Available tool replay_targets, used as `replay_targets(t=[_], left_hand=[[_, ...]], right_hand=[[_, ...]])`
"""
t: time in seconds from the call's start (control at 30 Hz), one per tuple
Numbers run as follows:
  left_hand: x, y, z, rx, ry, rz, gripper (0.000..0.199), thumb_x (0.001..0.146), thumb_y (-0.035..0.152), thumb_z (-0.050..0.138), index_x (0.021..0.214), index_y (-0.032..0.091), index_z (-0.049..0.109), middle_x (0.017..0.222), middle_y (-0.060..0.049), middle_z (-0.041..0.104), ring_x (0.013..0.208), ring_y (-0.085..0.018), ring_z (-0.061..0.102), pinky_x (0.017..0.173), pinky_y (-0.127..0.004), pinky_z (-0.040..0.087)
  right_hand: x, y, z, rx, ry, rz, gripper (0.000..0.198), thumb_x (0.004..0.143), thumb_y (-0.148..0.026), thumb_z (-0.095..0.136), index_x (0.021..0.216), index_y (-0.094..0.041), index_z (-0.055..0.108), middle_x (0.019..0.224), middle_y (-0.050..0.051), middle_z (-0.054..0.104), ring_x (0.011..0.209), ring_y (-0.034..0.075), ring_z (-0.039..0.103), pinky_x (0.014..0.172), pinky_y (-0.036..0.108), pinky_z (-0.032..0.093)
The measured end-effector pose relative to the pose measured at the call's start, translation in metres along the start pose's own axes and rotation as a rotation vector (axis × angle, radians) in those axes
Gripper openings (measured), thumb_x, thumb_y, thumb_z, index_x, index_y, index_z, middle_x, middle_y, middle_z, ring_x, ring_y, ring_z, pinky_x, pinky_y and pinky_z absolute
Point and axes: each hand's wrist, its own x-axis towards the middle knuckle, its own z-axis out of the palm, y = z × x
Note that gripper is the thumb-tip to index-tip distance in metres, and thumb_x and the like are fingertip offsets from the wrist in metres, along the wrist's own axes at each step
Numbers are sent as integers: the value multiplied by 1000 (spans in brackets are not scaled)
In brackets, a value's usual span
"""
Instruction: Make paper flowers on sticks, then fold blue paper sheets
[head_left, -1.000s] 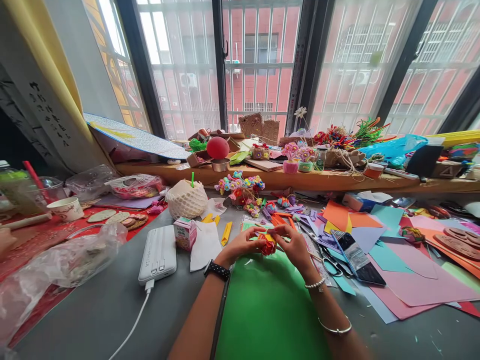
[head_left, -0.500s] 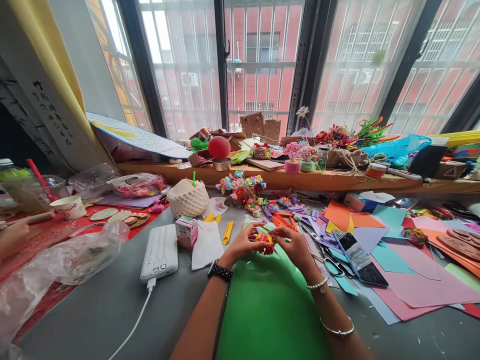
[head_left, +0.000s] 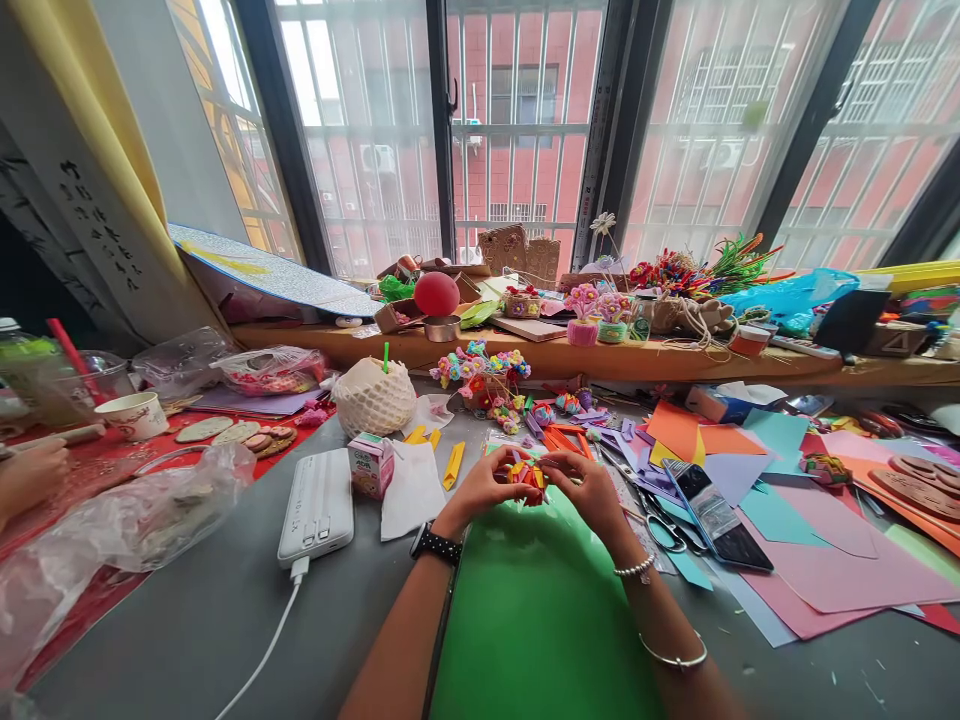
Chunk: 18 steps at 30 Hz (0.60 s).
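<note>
In the head view, the left hand (head_left: 480, 490) and the right hand (head_left: 592, 492) meet near the middle of the grey table (head_left: 187, 620), above the far edge of a green sheet (head_left: 540, 620). Both sets of fingers are pinched on a small red and orange paper piece (head_left: 527, 477) held between them. Just right of the hands lie scissors (head_left: 660, 525) and a phone (head_left: 716, 515) on loose coloured paper. To the left sit a white power bank (head_left: 316, 507) and a small pink carton (head_left: 370, 465). At the far left edge another person's hand (head_left: 26, 478) rests on a red cloth.
</note>
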Motion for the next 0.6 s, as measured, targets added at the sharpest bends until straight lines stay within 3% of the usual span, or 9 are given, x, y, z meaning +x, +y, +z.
replay_targets(t=[0.33, 0.6], left_hand=[[-6, 8, 1, 257, 37, 161, 51, 58, 35, 71, 105, 21, 56, 96, -4, 59, 86, -18, 55, 78, -29, 44], [-8, 11, 3, 311, 37, 169, 50, 59, 35, 70, 105, 20, 54, 95, -3, 59, 82, -16, 55, 76, -28, 45]], right_hand=[[0, -3, -4, -97, -30, -70, 12, 73, -25, 56, 78, -18, 64, 78, 4, 67, 72, 17, 62, 66, 28, 50], [-1, 0, 0, -209, 29, -109, 10, 74, -20, 55, 77, -18, 64, 77, 4, 67, 71, 17, 61, 64, 28, 48]])
